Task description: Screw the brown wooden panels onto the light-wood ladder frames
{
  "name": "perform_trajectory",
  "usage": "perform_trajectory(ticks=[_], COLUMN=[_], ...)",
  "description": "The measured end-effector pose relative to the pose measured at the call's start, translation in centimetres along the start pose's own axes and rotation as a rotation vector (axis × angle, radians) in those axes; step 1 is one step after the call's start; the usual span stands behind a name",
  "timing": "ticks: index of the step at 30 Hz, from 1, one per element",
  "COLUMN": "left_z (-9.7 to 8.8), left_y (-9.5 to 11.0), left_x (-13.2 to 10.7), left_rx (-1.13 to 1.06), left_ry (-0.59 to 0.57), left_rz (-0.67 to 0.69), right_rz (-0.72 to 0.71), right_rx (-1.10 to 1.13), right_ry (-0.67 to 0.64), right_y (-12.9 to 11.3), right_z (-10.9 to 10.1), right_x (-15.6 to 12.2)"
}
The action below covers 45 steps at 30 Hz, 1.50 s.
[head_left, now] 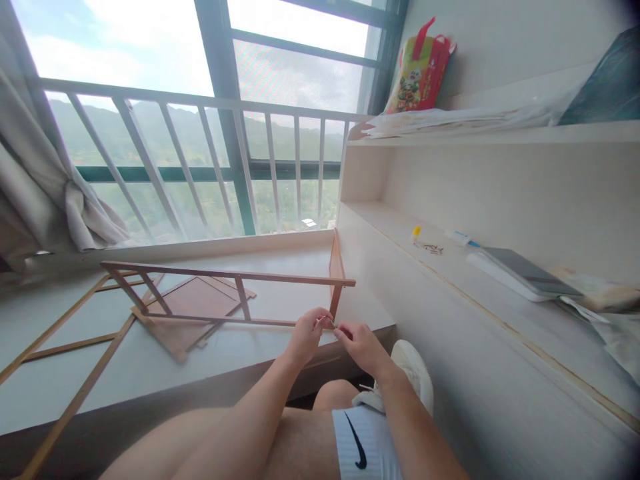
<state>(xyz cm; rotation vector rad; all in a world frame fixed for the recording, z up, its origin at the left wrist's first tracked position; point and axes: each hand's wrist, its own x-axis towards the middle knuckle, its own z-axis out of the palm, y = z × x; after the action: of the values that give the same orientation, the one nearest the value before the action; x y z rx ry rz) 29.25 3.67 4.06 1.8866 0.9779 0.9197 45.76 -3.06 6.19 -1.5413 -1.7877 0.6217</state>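
Room: we are sitting at a pale sill under a big railed window, with a shelf running at 3 o'clock.
Frame: the frame is standing on the sill at 12 o'clock from our hands, thin brown wooden rails and slats joined to an upright end panel.
Handling: we are judging it light, stiff along the rails but easily racked or snapped at the joints; we are best gripping near the corner post, not mid-rail.
Left hand: our left hand is pinching a small part at the lower rail's end; what it is, we cannot tell.
Right hand: our right hand is closing its fingertips on the same spot.
Loose parts: a panel and strips are lying at 10 o'clock.
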Motion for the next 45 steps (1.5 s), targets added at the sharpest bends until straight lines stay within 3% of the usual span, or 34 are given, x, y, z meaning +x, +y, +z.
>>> perform_trajectory(ticks=[2,5,11,14,21,33,39,45], left_z=[0.3,0.7,1.7,2.4,3.7,3.1,2.9,2.8], left_y=[-0.1,-0.4,-1.4,-1.7,-2.0,-1.9,-2.1,-2.0], left_x=[0.1,0.8,3.9,4.8,4.5,4.0,3.8,3.5], left_rx=[-0.021,-0.049,-0.023,-0.019,-0.078,-0.121,-0.128,-0.112], left_ry=[-0.005,0.016,0.289,0.353,0.268,0.223,0.212,0.211], left_rz=[0.009,-0.001,0.052,0.113,0.112,0.089,0.096,0.078], right_rz=[-0.015,-0.034,-0.013,-0.003,-0.005,0.034,0.103,0.196], right_rx=[0.013,0.013,-0.014,-0.039,-0.053,0.036,0.243,0.908], right_ry=[-0.008,0.081,0.351,0.431,0.506,0.551,0.550,0.402], right_y=[0.0,-0.1,-0.5,-0.7,-1.0,-1.2,-1.0,-1.0], right_z=[0.2,0.3,0.0,0.2,0.6,0.9,1.2,1.4], right_x=[0.0,0.0,0.2,0.7,2.2,3.2,3.4,3.9])
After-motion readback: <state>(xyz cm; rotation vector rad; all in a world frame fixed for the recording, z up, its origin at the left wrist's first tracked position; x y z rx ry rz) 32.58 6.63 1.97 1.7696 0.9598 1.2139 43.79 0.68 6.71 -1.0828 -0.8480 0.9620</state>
